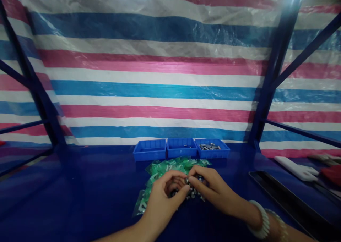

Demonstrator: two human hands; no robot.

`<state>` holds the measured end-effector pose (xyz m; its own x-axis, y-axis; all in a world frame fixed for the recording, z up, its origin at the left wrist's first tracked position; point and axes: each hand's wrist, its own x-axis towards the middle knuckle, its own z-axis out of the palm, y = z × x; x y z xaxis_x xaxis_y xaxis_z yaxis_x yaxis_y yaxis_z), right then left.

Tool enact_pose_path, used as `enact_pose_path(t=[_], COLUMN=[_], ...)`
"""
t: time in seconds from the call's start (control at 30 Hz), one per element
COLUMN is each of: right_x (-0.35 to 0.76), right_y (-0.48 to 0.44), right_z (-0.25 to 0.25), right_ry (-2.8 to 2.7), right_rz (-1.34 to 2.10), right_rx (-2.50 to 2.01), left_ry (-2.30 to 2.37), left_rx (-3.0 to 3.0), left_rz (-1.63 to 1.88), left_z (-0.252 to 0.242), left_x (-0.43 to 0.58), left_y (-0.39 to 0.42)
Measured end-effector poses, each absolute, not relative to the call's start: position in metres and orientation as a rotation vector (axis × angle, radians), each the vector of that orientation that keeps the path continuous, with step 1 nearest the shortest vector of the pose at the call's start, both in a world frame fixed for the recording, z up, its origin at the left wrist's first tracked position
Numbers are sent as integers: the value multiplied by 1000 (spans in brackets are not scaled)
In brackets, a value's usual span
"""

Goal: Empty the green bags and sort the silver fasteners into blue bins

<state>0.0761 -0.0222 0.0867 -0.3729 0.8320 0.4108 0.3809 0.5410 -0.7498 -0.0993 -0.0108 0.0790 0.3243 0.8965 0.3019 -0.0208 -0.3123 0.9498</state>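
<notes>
My left hand [166,196] and my right hand [214,188] meet over the blue table, their fingers curled in a pinch. Between the fingertips is a small dark metal part [187,181], too small to name more exactly; both hands appear to grip it. Beneath and between the hands lies a pile of small shiny metal parts [194,195], partly hidden by the fingers. Clear plastic bags with green print or contents [166,166] lie just behind and to the left of the hands.
At the back stand three blue bins: the left bin [149,156], the middle bin [181,152] with a few small pieces, and the right bin [213,154] holding metal parts. A long black tray-like object [285,203] and a white object [295,168] lie right. Blue posts [277,64] flank the table.
</notes>
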Motion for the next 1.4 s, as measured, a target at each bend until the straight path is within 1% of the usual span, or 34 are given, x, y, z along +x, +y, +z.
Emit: enact_pose_path(t=[0.1, 0.13, 0.2, 0.33, 0.43, 0.5, 0.6, 0.7, 0.87, 0.97, 1.07, 1.13, 1.27, 1.4], right_x=[71, 70, 71, 85, 99, 107, 115, 117, 111, 107, 103, 100, 92, 85], right_y=[-19, -17, -13, -4, 1, 2, 2, 1, 1, -1, -3, -5, -9, -13], right_z=[77, 74, 71, 80, 91, 95, 94, 90, 84, 81, 79, 80, 85, 87], right_ry=[-1821, -1790, -1773, -1809, -1950, -2133, -2425, -2588, -2634, -2624, -2558, -2464, -2217, -2091], right_rz=[1117, 1190, 1199, 948, 685, 557, 424, 339, 186, 179, 219, 294, 460, 493], right_rx=[-863, -822, -793, -948, -1075, -1064, -1016, -1048, -1131, -1139, -1129, -1102, -1060, -978], left_ry=[843, 845, 840, 873, 895, 895, 894, 871, 852, 802, 777, 798, 827, 823], left_rx=[1823, 1909, 2061, 2341, 2510, 2560, 2601, 2621, 2578, 2535, 2466, 2370, 2031, 1689], left_rz=[1255, 1281, 1333, 1411, 1290, 1222, 1167, 1126, 1104, 1137, 1143, 1080, 884, 896], left_z=[80, 82, 89, 111, 120, 118, 106, 91, 80, 80, 81, 79, 76, 75], left_x=[-102, -102, -101, -88, -75, -72, -78, -92, -110, -113, -111, -108, -102, -100], left_y=[-12, -11, -2, 46, 90, 107, 101, 70, 24, 13, 8, 5, -1, -2])
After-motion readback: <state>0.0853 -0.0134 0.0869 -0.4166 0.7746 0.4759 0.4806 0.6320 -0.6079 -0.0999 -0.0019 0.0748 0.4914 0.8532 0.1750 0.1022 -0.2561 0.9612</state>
